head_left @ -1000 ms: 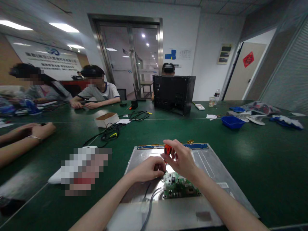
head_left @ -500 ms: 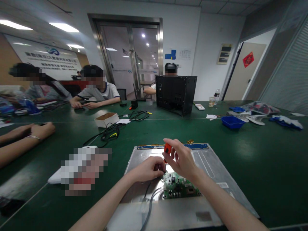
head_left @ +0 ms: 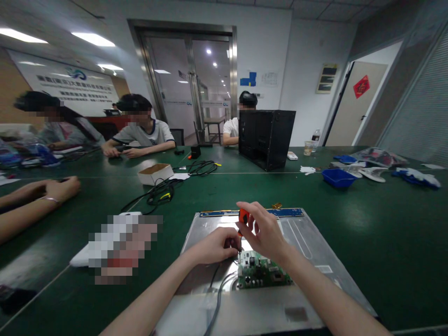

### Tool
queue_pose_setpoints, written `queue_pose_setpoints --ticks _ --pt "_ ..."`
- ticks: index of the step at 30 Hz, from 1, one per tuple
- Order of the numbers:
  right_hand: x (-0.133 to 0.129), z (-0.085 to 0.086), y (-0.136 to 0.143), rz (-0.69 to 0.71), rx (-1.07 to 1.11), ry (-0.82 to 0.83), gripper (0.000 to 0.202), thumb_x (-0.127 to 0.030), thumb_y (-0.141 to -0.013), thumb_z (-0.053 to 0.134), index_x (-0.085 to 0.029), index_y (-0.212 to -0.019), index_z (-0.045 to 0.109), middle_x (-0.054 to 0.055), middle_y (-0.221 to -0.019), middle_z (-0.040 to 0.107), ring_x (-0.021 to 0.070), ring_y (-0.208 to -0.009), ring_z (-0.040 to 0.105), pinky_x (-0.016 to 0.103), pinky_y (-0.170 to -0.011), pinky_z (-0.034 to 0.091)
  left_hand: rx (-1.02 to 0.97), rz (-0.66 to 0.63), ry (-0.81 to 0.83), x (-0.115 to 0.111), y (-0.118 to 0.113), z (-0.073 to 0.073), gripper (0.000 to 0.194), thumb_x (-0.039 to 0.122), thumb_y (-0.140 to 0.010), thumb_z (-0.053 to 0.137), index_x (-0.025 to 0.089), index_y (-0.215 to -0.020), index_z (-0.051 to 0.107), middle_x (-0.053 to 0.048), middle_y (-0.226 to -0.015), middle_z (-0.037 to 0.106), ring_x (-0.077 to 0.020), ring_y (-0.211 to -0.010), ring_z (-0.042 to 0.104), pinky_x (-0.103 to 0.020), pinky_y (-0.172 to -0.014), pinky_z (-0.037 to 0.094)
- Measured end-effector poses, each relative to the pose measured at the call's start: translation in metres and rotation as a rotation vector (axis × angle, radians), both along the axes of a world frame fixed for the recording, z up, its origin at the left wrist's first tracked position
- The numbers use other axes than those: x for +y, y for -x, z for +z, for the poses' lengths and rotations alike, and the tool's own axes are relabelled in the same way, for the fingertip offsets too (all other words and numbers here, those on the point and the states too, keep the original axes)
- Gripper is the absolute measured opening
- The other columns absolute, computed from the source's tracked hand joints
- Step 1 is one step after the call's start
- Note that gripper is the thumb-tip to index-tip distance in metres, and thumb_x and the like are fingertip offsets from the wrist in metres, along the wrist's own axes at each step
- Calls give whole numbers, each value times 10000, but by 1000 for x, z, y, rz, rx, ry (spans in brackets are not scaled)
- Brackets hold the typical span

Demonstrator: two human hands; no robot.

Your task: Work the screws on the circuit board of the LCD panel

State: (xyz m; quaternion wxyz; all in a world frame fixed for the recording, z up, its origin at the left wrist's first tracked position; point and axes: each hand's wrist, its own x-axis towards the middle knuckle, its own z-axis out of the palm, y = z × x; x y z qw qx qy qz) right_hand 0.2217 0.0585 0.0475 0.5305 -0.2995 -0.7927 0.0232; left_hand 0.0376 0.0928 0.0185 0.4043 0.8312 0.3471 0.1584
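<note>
My right hand [head_left: 266, 229] is closed around the red-orange handle of a screwdriver [head_left: 243, 215], which stands nearly upright. Its shaft points down at the upper left corner of a green circuit board [head_left: 257, 270]. Beside the shaft, my left hand [head_left: 219, 245] is closed in a pinch near the tip; what its fingers hold is hidden. The board lies on a silver metal display panel [head_left: 297, 298], which has a narrow blue board [head_left: 287, 213] along its far edge. A grey cable [head_left: 219, 303] runs over the panel at the board's left.
Black cables [head_left: 159, 196] and an open carton [head_left: 156, 174] lie beyond the panel to the left. A black computer case [head_left: 268, 140] stands across the green table [head_left: 353, 224], with a co-worker behind it. A blue tray [head_left: 338, 178] sits right. Another person's hands [head_left: 63, 190] rest at left.
The black computer case has turned and shifted right, showing more of the person behind it. My hands and the screwdriver have hardly moved.
</note>
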Motion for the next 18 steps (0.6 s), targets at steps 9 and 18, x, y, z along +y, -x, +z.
queue_pose_setpoints --ticks 9,18 --pt "-2 2 -1 25 -31 17 407 -198 -953 486 -227 -1357 448 37 -935 612 100 -574 529 219 -495 424 -11 2 5 0 0 0 114 128 -682 606 170 -786 621 26 -712 573 -144 -668 519 -238 -631 421" --pt "-1 0 0 8 -12 16 382 -180 -934 488 -228 -1312 465 22 -901 603 93 -547 516 210 -478 410 -12 -10 21 -1 0 0 100 137 -695 606 166 -784 643 17 -721 586 -135 -658 508 -211 -585 410"
